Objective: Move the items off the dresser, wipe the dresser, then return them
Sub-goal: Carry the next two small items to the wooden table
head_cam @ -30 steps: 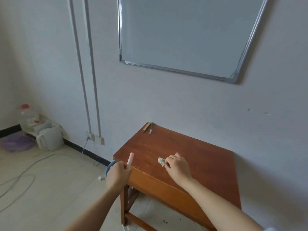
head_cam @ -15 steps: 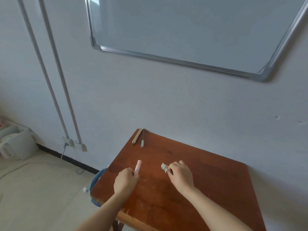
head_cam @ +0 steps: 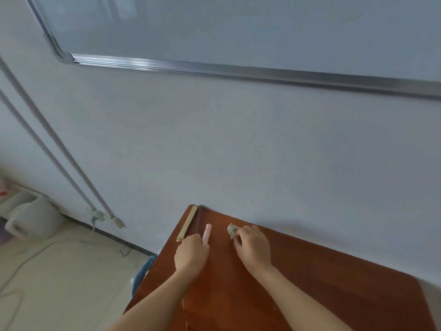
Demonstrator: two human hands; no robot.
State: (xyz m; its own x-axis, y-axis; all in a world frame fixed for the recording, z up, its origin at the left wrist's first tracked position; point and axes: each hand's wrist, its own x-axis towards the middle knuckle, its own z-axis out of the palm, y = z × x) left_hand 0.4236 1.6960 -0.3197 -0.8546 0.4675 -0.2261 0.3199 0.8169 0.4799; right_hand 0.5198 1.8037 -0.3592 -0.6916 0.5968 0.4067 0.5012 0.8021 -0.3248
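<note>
Low in the frame's centre, over the reddish-brown wooden dresser top (head_cam: 322, 283), the left hand (head_cam: 191, 255) curls round a slim pale-pink tube (head_cam: 207, 231) while the right hand (head_cam: 253, 247) pinches a small crumpled grey-green wad (head_cam: 232, 230) in bent fingers.

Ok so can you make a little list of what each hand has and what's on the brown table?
left hand: holds a pink tube
right hand: pinches a small crumpled grey thing
dresser: brown wood, against the wall
resting on top: a pale wooden stick along the left edge
on the wall: a whiteboard
</note>
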